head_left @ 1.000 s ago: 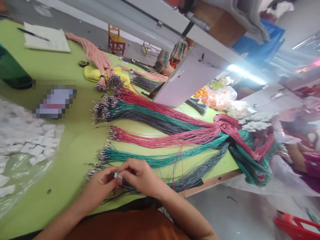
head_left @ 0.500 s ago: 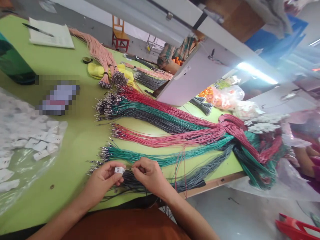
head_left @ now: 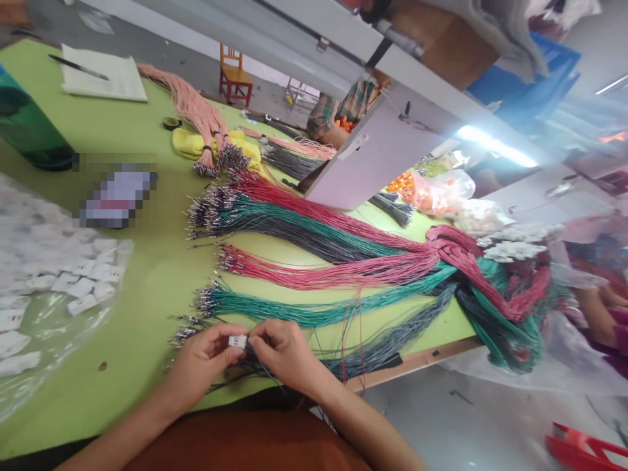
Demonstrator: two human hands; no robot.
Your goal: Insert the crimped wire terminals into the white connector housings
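Between thumb and fingers, my left hand [head_left: 209, 353] pinches a white plastic connector housing [head_left: 238, 341]. My right hand [head_left: 284, 352] is closed in a pinch right beside the housing's right end, on a thin wire [head_left: 269, 371] that trails down from the fingertips. Whether the wire's tip sits inside the housing I cannot tell. Black wires [head_left: 383, 343] lie under and behind both hands, their crimped ends showing left of them. Just beyond lie green wires [head_left: 294, 316] with metal terminals, then a bundle of red wires [head_left: 304, 271].
A clear bag of white housings [head_left: 81, 288] lies at the left. Behind it are a blurred phone [head_left: 120, 193], a green bottle [head_left: 34, 131] and a paper pad [head_left: 118, 78]. A slanted white panel [head_left: 373, 144] stands mid-table. A co-worker's arm [head_left: 596, 314] shows far right.
My right hand has moved slightly left and down, closer to the housing. The housing has shifted a little to the right and tilted. A wire now hangs visibly below my right fingers.
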